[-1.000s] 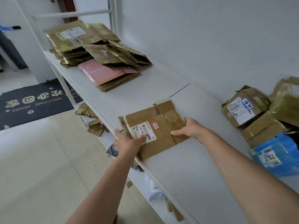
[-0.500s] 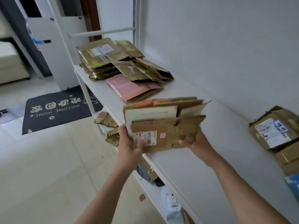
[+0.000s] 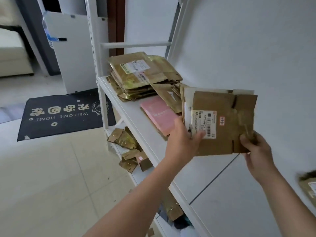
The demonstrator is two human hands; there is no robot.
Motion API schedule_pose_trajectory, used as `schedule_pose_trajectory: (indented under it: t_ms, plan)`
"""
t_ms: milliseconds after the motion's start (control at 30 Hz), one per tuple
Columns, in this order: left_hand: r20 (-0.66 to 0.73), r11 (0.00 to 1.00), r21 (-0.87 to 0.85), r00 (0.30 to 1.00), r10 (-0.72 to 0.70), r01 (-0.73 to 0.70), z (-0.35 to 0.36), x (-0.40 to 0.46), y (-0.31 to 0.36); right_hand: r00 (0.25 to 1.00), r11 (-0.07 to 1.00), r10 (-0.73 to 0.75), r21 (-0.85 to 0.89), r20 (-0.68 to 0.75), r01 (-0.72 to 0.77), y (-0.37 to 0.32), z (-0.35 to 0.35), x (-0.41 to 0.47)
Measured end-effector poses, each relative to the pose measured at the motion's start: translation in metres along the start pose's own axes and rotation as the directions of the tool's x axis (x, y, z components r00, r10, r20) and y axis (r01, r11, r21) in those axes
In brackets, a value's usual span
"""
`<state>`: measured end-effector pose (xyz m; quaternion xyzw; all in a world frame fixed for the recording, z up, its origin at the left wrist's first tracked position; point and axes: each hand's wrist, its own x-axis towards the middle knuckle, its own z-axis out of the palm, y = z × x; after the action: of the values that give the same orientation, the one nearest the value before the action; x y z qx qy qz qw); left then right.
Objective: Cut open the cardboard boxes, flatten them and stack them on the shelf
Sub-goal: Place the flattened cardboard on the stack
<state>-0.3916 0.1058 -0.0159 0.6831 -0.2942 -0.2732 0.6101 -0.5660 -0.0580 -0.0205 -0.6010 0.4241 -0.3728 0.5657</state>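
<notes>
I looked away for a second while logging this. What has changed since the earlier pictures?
The flattened boxes, which lay on the shelf a second ago, are now lifted clear and held upright, carried toward the stack of flattened boxes at the far end. The left hand and right hand kept their grips on the edges. The stack and the pink box stayed put.

- White shelf (image 3: 213, 199): a stack of flattened boxes (image 3: 142, 77) lies at its far end, a pink flat piece (image 3: 159, 115) just beside.
- Lower shelf (image 3: 136, 175): cardboard scraps (image 3: 126, 141).
- Floor (image 3: 51, 177): dark doormat (image 3: 65, 113).
</notes>
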Motion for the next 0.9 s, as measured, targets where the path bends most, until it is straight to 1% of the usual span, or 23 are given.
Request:
schedule_pose_trajectory:
  t_ms: [67,167,300,367,433,533,600,700,767,833,900]
  plan:
    - [-0.011,1.000,0.003,1.000,-0.010,0.011,0.001,0.029,0.018,0.998,1.000,-0.015,0.016,-0.054,0.016,-0.020,0.014,0.023]
    - [-0.044,0.996,0.086,0.999,-0.024,0.028,0.003,0.073,0.031,0.994,0.998,-0.063,0.012,-0.094,0.064,-0.038,0.033,0.060]
    - [-0.147,0.973,0.229,0.989,0.007,0.028,0.005,0.125,0.029,0.983,0.988,-0.154,-0.027,-0.097,0.153,-0.041,0.059,0.115]
    - [-0.179,0.965,0.259,0.984,0.006,0.041,0.005,0.148,0.022,0.980,0.983,-0.179,-0.046,-0.088,0.176,-0.034,0.069,0.143]
    - [-0.193,0.973,0.214,0.980,-0.041,0.083,0.004,0.168,0.011,0.984,0.982,-0.177,-0.076,-0.034,0.174,-0.022,0.080,0.169]
    - [-0.151,0.958,0.184,0.970,-0.192,0.218,0.001,0.193,-0.014,0.990,0.973,-0.125,-0.186,0.064,0.135,0.008,0.091,0.200]
    - [-0.140,0.936,0.186,0.951,-0.275,0.298,-0.004,0.205,-0.032,0.991,0.957,-0.049,-0.278,0.124,0.082,0.031,0.095,0.215]
    - [-0.113,0.915,0.096,0.918,-0.381,0.392,-0.007,0.218,-0.045,0.978,0.926,0.073,-0.378,0.196,0.006,0.059,0.099,0.230]
    - [-0.108,0.910,0.046,0.908,-0.404,0.411,-0.006,0.225,-0.044,0.971,0.881,0.073,-0.470,0.227,0.044,0.064,0.099,0.241]
    - [-0.121,0.916,0.023,0.910,-0.396,0.401,-0.002,0.236,-0.047,0.961,0.822,0.033,-0.554,0.273,0.130,0.059,0.096,0.253]
    - [-0.132,0.910,-0.001,0.902,-0.411,0.415,-0.001,0.242,-0.054,0.944,0.805,0.053,-0.573,0.325,0.152,0.054,0.095,0.262]
